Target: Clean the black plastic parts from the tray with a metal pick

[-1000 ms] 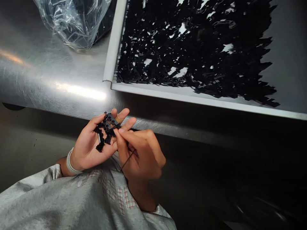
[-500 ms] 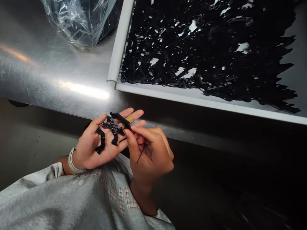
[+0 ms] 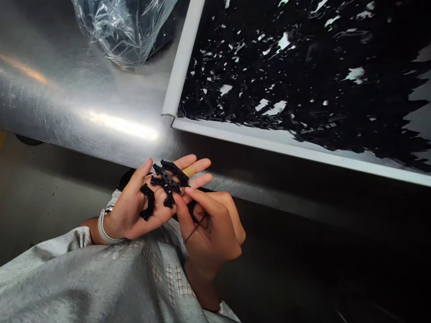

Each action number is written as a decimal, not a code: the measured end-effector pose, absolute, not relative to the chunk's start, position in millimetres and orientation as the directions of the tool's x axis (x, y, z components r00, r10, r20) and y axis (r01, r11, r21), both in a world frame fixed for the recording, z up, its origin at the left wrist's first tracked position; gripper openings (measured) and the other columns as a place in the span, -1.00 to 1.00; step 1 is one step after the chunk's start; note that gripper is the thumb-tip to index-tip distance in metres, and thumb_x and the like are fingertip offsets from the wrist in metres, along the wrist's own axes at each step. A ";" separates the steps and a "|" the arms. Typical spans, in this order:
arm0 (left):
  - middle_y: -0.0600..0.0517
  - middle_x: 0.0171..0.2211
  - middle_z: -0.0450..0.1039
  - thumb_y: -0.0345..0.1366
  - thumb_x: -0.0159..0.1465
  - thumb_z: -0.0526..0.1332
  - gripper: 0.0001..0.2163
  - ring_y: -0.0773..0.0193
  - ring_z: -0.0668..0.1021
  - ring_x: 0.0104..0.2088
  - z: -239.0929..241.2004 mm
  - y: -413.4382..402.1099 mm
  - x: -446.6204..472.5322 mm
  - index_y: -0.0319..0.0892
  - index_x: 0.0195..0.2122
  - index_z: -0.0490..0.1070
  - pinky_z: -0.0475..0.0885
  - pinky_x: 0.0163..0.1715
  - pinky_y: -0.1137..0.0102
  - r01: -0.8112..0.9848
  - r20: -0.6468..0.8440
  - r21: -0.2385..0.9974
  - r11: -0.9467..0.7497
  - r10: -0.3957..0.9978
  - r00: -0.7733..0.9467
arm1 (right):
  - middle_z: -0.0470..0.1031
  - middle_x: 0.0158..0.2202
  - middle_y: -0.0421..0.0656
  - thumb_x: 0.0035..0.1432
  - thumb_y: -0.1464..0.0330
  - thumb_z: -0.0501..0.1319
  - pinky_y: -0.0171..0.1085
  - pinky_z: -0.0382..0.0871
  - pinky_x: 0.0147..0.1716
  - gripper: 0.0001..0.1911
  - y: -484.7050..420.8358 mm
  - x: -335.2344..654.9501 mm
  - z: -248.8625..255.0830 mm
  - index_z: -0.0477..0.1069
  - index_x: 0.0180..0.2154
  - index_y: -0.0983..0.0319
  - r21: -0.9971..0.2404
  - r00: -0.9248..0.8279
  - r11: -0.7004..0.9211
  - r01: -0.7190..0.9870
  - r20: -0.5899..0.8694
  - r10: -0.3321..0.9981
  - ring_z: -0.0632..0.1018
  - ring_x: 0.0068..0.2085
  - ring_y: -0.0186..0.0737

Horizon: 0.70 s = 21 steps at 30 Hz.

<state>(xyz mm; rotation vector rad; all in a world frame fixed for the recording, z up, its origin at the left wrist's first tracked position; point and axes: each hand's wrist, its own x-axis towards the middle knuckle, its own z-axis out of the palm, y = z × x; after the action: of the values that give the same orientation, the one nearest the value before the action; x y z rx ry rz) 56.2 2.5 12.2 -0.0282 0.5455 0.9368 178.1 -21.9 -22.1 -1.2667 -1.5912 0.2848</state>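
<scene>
My left hand (image 3: 134,211) lies palm up below the table edge, fingers stretched out, with several small black plastic parts (image 3: 164,181) resting across the palm and fingers. A white band circles its wrist. My right hand (image 3: 210,224) is curled beside it, thumb and forefinger pinching at one of the black parts near the left fingertips. A thin dark strand (image 3: 191,232) runs across the right palm.
A white-rimmed tray (image 3: 269,139) full of loose black plastic parts (image 3: 303,72) sits on the steel table (image 3: 84,98). A crumpled clear plastic bag (image 3: 124,27) lies at the back left. My grey sleeve and shirt fill the bottom left.
The view has shifted so the tray and bag sit further right. The parts in my left palm have been rearranged slightly, and my right hand's pinch has moved a little lower.
</scene>
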 end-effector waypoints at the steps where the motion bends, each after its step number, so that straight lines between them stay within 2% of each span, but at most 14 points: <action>1: -0.09 0.32 0.39 -0.02 0.49 -0.11 -0.47 0.02 0.21 0.44 12.2 2.6 56.3 -0.23 0.17 0.48 0.04 0.45 0.14 -0.767 -0.457 0.209 0.606 0.754 0.471 | 0.52 -0.39 -0.24 0.22 0.53 0.35 -0.40 0.48 -0.44 -0.84 -21.9 178.2 -21.9 0.49 -0.17 0.24 -0.703 0.090 0.409 0.581 0.556 0.826 0.54 -0.42 -0.39; 5: -0.14 0.37 0.31 -0.02 0.49 -0.17 -0.43 -0.08 0.27 0.41 12.3 2.7 55.5 -0.28 0.26 0.38 0.07 0.44 0.04 -0.755 -0.478 0.207 0.622 0.738 0.476 | 0.54 -0.38 -0.24 0.19 0.59 0.34 -0.39 0.47 -0.43 -0.77 -24.5 178.8 -21.3 0.48 -0.15 0.23 -0.721 0.098 0.400 0.566 0.541 0.836 0.54 -0.41 -0.38; 8: -0.15 0.39 0.26 -0.03 0.49 -0.15 -0.43 -0.08 0.29 0.40 11.7 1.9 54.0 -0.29 0.31 0.31 0.08 0.44 0.04 -0.760 -0.478 0.200 0.618 0.739 0.475 | 0.55 -0.37 -0.24 0.20 0.57 0.34 -0.39 0.47 -0.41 -0.77 -29.7 177.7 -21.3 0.48 -0.12 0.23 -0.736 0.108 0.419 0.531 0.549 0.829 0.54 -0.41 -0.39; 13: -0.11 0.37 0.32 -0.05 0.48 -0.06 -0.49 -0.07 0.32 0.39 10.4 1.6 53.2 -0.25 0.26 0.39 -0.01 0.46 0.05 -0.778 -0.439 0.198 0.597 0.763 0.474 | 0.56 -0.38 -0.22 0.30 0.39 0.31 -0.40 0.46 -0.44 -0.86 -40.3 171.1 -19.2 0.48 -0.11 0.27 -0.746 0.055 0.390 0.540 0.493 0.868 0.52 -0.42 -0.40; 17: -0.09 0.35 0.34 -0.05 0.47 -0.07 -0.50 -0.07 0.34 0.37 11.0 2.6 54.3 -0.23 0.22 0.42 0.00 0.46 0.05 -0.784 -0.482 0.215 0.582 0.762 0.433 | 0.56 -0.38 -0.23 0.28 0.48 0.31 -0.43 0.42 -0.45 -0.91 -45.1 165.5 -14.1 0.49 -0.16 0.27 -0.759 0.050 0.314 0.570 0.414 0.909 0.50 -0.43 -0.45; 21: -0.08 0.34 0.36 -0.04 0.47 -0.07 -0.51 -0.09 0.36 0.36 10.2 2.3 54.1 -0.21 0.17 0.47 0.04 0.45 0.03 -0.788 -0.487 0.222 0.574 0.766 0.421 | 0.53 -0.40 -0.25 0.25 0.54 0.32 -0.45 0.39 -0.47 -0.87 -45.8 163.3 -9.8 0.47 -0.17 0.28 -0.790 0.043 0.288 0.541 0.368 0.929 0.50 -0.44 -0.48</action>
<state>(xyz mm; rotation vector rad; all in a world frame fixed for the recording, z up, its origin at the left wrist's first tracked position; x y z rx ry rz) 54.1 2.3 10.2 -0.0425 0.5864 0.9733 163.3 -45.8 -9.8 -1.3737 -1.6222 0.5212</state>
